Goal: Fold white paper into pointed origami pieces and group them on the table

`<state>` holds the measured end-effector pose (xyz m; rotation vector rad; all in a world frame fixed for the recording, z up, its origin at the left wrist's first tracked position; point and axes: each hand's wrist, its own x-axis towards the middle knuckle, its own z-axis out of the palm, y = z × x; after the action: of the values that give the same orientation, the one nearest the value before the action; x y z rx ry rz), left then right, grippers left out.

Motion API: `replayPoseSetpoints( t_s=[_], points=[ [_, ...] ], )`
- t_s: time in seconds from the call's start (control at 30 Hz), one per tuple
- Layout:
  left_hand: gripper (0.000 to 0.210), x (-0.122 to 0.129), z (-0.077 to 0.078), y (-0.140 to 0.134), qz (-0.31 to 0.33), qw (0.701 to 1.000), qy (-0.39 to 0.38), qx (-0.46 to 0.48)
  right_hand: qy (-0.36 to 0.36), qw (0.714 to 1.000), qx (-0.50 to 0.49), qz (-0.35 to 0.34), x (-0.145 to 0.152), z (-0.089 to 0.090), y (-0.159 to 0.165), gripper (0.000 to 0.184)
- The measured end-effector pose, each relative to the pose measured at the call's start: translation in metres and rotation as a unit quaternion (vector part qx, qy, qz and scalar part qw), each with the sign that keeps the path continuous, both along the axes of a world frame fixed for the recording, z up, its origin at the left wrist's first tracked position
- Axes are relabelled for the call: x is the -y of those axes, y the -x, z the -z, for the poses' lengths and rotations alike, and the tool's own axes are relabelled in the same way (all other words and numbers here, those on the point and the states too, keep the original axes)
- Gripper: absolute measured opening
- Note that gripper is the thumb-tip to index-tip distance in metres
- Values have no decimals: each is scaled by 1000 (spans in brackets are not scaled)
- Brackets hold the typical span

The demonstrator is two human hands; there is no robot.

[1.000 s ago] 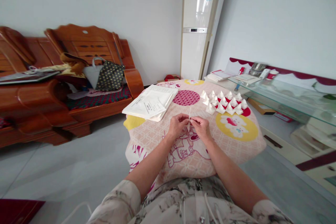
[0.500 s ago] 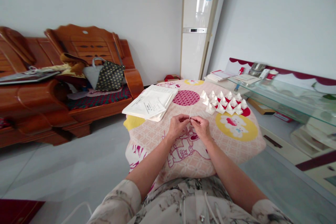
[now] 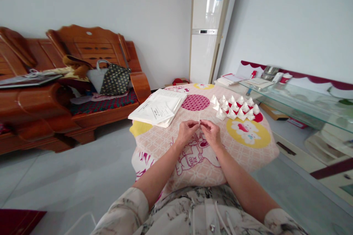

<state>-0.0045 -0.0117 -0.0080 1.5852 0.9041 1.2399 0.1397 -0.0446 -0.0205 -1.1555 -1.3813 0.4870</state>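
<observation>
My left hand (image 3: 188,131) and my right hand (image 3: 211,132) meet over the middle of the patterned tablecloth (image 3: 204,172). Between their fingertips a small piece of white folded paper (image 3: 199,122) is pinched on both sides. Only its thin edge shows, so its shape is mostly hidden. Right of my hands, several white folded paper pieces (image 3: 233,106) with pointed tops stand in rows. To the left lies a stack of printed paper sheets (image 3: 158,106), with a smaller sheet on top.
A glass-topped cabinet (image 3: 300,99) with papers and a red-and-white cup (image 3: 285,78) runs along the right. On the left stands a wooden sofa (image 3: 93,47) with bags and clothes. A tall white air conditioner (image 3: 204,55) fills the corner behind the table.
Both hands stay in nearly the same place, with fingers shifted slightly on the folded paper. A little more of its white edge shows between the fingertips.
</observation>
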Motion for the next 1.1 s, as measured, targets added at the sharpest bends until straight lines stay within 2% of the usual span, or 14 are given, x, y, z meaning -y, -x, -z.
replayPoseSetpoints(
  t_s=[0.4, 0.97, 1.1],
  points=[
    [17, 0, -2, 1, -1, 1000, -6, -1, -9, 1000, 1, -8, 2, -1, -1, 26],
    [26, 0, -3, 3, -8, 998, -38, -57, -42, 999, 17, 1, 0, 0, -1, 26],
    [23, 1, -2, 2, -22, 996, -46, -71, -24, 1000, -3, -5, 0, 0, 1, 27]
  ],
)
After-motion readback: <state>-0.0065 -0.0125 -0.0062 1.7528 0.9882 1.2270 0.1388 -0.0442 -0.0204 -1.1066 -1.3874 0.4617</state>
